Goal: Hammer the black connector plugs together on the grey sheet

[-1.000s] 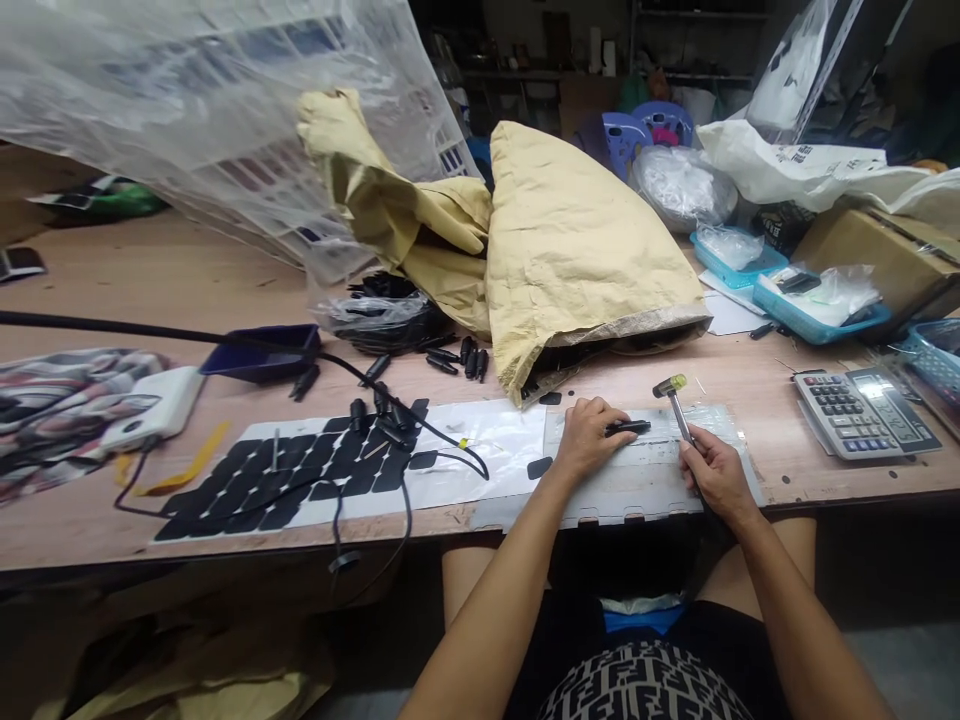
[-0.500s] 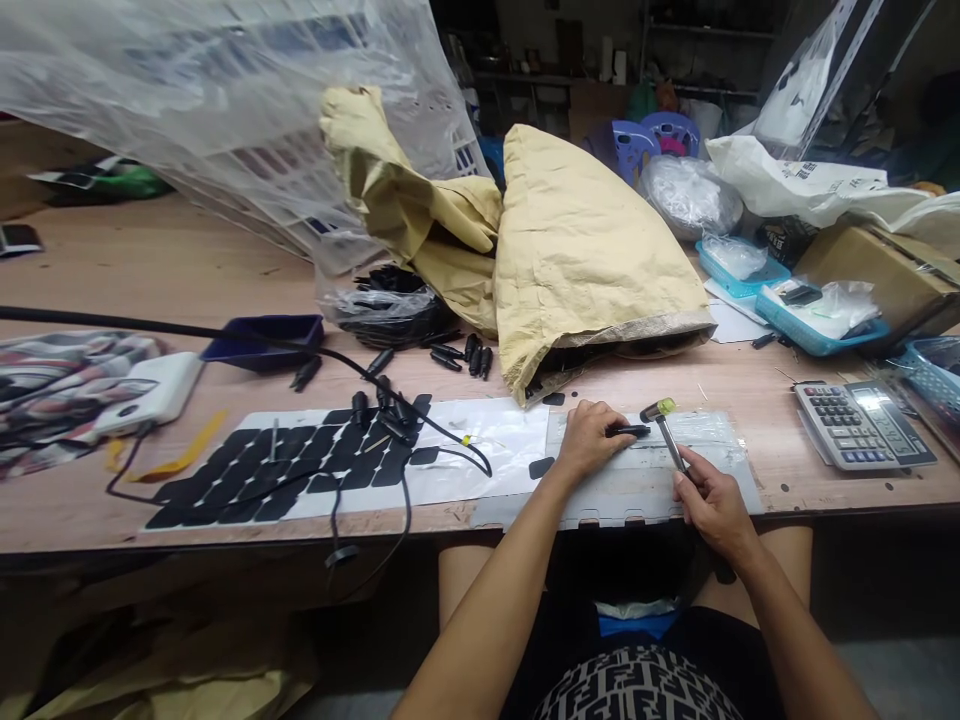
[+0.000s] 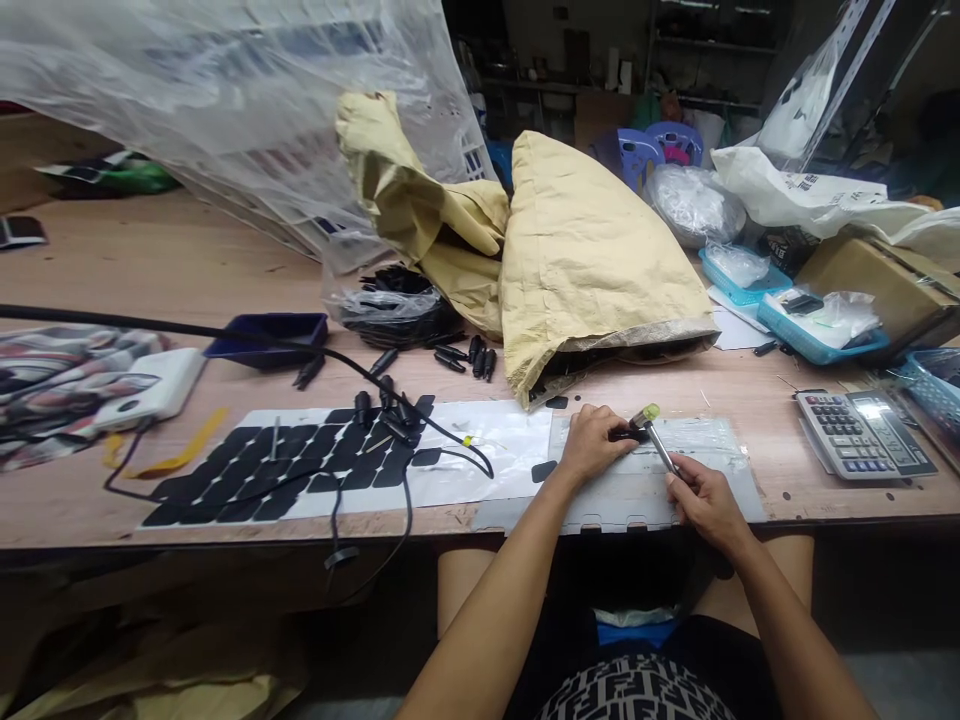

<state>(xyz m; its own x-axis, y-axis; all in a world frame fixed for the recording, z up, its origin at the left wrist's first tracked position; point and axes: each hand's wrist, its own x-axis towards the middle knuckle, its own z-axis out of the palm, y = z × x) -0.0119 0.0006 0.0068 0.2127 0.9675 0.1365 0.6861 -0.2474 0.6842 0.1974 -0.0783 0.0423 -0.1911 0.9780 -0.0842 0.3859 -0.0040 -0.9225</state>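
My left hand point(image 3: 592, 445) is closed on a small black connector point(image 3: 627, 434) and presses it against a grey sheet point(image 3: 637, 490) at the table's front edge. My right hand point(image 3: 697, 498) grips the metal handle of a small hammer point(image 3: 651, 428). Its yellow-and-black head rests on or just above the connector's right end. To the left of my hands lies a flexible black solar panel point(image 3: 300, 465) on a white backing, with black cables across it.
Yellow paper sacks point(image 3: 585, 260) lie behind my hands, with loose black connectors point(image 3: 465, 358) beside them. There is a calculator point(image 3: 862, 435) at right, blue baskets point(image 3: 817, 325) behind it, a dark blue tray point(image 3: 270, 335) and a white power bank point(image 3: 154, 385) at left.
The hammer head has come down and leftward from above the sheet onto the connector that my left hand holds. The view has shifted slightly.
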